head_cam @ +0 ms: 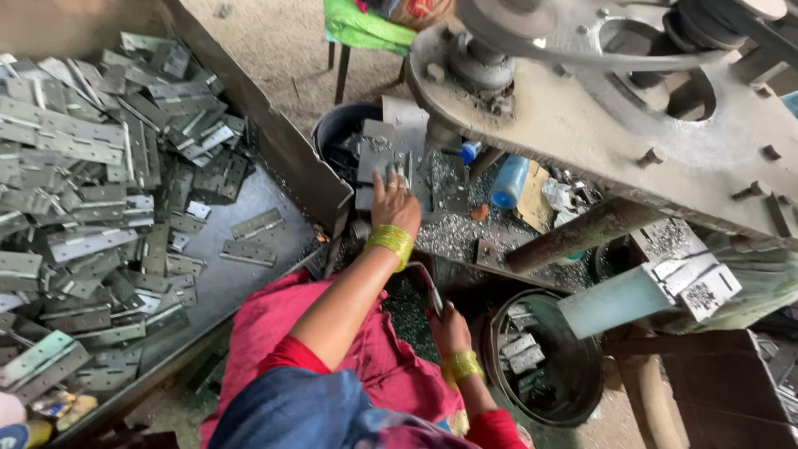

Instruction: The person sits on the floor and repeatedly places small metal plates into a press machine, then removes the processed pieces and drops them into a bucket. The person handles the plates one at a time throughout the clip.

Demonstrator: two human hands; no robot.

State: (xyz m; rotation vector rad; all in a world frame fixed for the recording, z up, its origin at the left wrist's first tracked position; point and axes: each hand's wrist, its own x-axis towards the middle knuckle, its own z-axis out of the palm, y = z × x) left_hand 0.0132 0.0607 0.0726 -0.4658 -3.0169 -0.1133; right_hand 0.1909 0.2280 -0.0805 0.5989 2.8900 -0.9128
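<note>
On your left, a metal tray (249, 283) holds many grey hinges (91, 216). A blue bottle (509, 181) lies under the machine; a dark bucket (573, 382) stands at lower right.

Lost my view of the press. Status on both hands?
Left hand on the metal plate under the press head. Right hand gripping the lever. Nothing between them.

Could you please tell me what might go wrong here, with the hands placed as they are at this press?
The left hand rests bare on the metal plate directly under the press head; if the press came down, the fingers could be crushed. The right hand grips the bent lever, so an accidental pull seems possible. The bangles on the left wrist could catch on edges, and the loose metal chips around the plate may cut bare skin.
</note>
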